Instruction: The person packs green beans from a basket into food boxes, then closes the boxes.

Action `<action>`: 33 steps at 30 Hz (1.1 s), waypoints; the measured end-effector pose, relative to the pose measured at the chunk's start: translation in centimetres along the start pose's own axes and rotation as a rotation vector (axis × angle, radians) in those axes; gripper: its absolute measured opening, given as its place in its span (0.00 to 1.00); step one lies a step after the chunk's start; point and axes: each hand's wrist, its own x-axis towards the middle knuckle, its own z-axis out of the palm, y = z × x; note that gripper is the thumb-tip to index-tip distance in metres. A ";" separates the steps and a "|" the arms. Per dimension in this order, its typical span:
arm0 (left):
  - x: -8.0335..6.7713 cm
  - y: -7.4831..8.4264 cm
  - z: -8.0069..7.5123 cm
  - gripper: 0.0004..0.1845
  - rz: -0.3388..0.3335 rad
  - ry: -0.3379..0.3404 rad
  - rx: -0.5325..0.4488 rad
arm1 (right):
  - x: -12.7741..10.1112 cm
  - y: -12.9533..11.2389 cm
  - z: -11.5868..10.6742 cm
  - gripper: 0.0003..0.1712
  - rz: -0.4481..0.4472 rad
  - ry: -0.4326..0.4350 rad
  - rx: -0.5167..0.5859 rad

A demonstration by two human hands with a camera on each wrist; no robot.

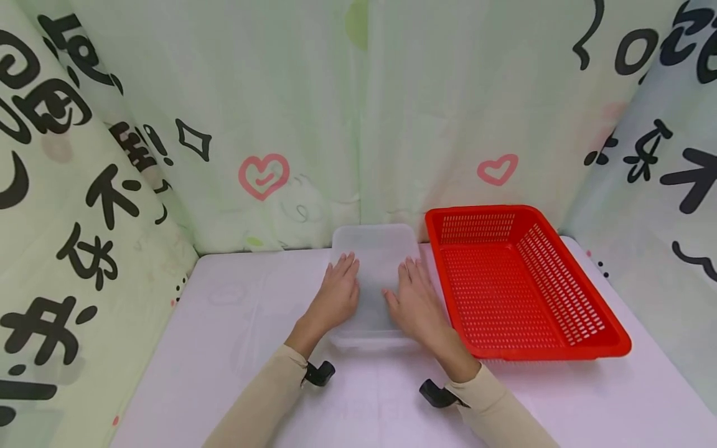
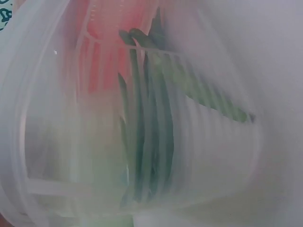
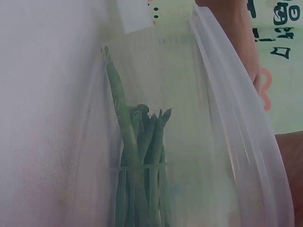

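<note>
A clear plastic box stands at the middle of the table under its frosted lid (image 1: 376, 249). My left hand (image 1: 336, 295) lies flat along the lid's left side, fingers straight and pointing away from me. On the right side my right hand (image 1: 417, 305) rests the same way, its thumb spread inward. Through the ribbed wall in the left wrist view, several long green pods (image 2: 158, 127), like green beans, lie inside the box. The same pods (image 3: 135, 146) show through the other side in the right wrist view. The lid's frosting hides them from above.
A red plastic basket (image 1: 504, 280) with slotted walls stands just right of the box, close to my right hand. Printed curtains (image 1: 313, 124) hang behind and on both sides of the table. The pale lilac tablecloth (image 1: 241, 311) shows left of the box.
</note>
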 end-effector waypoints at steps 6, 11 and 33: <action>0.3 -0.1 0.2 0.24 0.024 0.030 0.027 | 0.2 0.2 0.3 0.43 0.002 -0.014 -0.056; 0.5 -0.6 0.4 0.24 0.039 0.031 0.061 | 0.3 0.1 0.8 0.45 0.003 -0.050 -0.117; -1.1 1.8 0.6 0.28 0.023 -0.144 0.300 | -0.4 -0.3 1.0 0.35 -0.132 -0.030 -0.178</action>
